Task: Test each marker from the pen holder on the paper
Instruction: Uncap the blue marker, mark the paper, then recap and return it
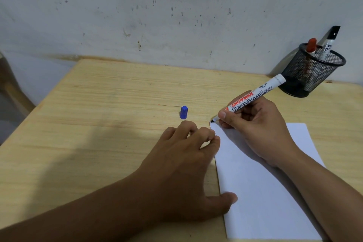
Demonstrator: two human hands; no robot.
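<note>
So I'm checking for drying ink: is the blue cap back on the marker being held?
No, the blue cap stands alone on the table, apart from the marker in the right hand.

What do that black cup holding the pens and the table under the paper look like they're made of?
The black mesh pen holder looks like metal wire mesh with a matte dark coating: you can see through its fine grid, and it has a solid rim. The pale yellow table looks like wood or a wood-grain laminate, smooth and dull, with long streaks; which one, I cannot tell.
</note>
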